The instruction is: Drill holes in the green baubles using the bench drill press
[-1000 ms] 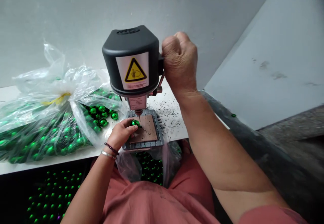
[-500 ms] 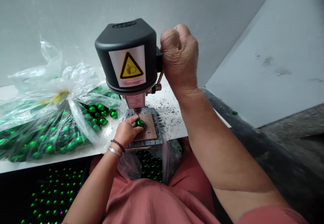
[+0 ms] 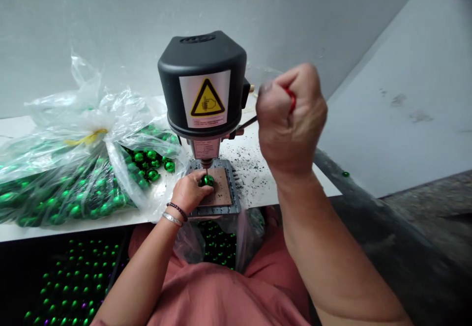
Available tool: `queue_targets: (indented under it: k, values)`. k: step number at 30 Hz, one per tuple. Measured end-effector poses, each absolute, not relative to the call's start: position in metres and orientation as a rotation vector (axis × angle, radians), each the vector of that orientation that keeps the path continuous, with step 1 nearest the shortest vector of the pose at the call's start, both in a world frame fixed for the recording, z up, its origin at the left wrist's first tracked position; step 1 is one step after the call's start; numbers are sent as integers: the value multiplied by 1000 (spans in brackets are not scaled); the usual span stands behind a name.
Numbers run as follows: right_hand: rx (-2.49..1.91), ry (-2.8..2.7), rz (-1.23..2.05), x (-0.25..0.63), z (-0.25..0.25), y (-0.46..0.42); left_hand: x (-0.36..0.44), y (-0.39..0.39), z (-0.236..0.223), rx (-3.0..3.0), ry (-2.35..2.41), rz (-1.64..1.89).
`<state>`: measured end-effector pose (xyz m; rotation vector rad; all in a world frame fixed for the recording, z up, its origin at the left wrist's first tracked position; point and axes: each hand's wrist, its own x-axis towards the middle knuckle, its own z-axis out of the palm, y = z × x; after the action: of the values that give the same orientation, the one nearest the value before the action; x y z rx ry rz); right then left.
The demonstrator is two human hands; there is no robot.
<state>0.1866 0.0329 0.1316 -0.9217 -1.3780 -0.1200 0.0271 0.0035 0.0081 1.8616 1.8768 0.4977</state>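
A black bench drill press (image 3: 202, 85) with a yellow warning label stands in front of me. Its thin bit (image 3: 207, 172) points down at a shiny green ball (image 3: 208, 181); whether it has entered the ball I cannot tell. My left hand (image 3: 190, 189) pinches that ball between thumb and fingers on a brown board (image 3: 221, 198) over the grey drill base (image 3: 235, 203). At the machine's right side, my right hand (image 3: 293, 119) is closed in a fist around the end of the feed lever (image 3: 250, 122). A bit of red shows between its fingers.
A clear plastic bag (image 3: 92, 168) tied with yellow, full of green balls, lies left on the white table (image 3: 258, 188). Dark shavings surround the base. Below are rows of green balls (image 3: 73, 277) and an open bag of balls (image 3: 219, 242). One ball (image 3: 345, 174) lies right.
My right hand has come down and to the right with the lever, turning so red shows between its fingers. My left hand keeps the ball beneath the bit. The view has shifted slightly.
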Motion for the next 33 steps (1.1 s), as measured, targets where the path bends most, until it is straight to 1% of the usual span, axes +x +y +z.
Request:
queue_targets:
  k: [3,8,27,33]
  values:
    - [-931,-1387,-243,190,111,13,27,4,8,1853,1881,502]
    - [-966,-1443,-237,192,84,-6,26,3,8,1861,1855,495]
    - [-891,-1389,-157,187,51,-8,24,2,2,1839,1836,531]
    - [-864,-1411,-47,186,25,-9,22,3,-1,1801,1827,564]
